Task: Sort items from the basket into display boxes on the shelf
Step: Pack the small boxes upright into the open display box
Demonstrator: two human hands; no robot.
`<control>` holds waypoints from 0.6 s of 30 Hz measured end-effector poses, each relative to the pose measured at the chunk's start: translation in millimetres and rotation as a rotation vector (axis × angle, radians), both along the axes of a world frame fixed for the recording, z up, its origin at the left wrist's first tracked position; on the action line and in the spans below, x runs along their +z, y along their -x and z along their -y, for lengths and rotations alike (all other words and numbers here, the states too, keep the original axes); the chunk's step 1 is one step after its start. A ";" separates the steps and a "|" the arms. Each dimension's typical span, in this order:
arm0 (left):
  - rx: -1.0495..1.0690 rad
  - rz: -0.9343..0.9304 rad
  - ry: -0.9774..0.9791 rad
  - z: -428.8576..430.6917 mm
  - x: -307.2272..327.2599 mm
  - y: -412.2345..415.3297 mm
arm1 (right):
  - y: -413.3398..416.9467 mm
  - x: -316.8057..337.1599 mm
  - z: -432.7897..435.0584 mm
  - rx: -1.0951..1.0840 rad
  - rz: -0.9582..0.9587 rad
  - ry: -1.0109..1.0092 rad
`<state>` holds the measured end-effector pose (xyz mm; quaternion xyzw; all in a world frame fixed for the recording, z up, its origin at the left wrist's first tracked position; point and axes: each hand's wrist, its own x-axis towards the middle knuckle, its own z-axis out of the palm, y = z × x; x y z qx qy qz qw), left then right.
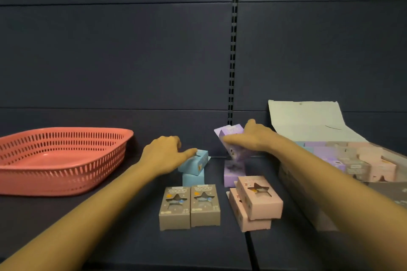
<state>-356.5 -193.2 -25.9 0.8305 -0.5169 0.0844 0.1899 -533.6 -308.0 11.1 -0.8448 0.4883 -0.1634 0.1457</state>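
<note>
While near the display box wall point(295, 193), right grip point(253, 138) round purple box point(229, 132), left grip point(163, 154) round blue box point(196, 164)

You face a dark slotted upright point(233, 50) running down the back wall. Left and right of it, blue-grey back panels point(110, 55) lie in wide horizontal bands. Below it, the dark shelf deck point(132, 242) spreads toward you, split by a seam point(250, 248) roughly in line with the upright. The light is dim, with a faint sheen just left of the upright's top.

Dark blue back panels point(110, 55) flank 1 slotted metal upright point(233, 50).
</note>
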 end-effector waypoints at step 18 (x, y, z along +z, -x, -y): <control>-0.453 -0.582 0.236 44.2 38.9 56.6 | 135.3 26.1 15.5 0.014 0.499 0.022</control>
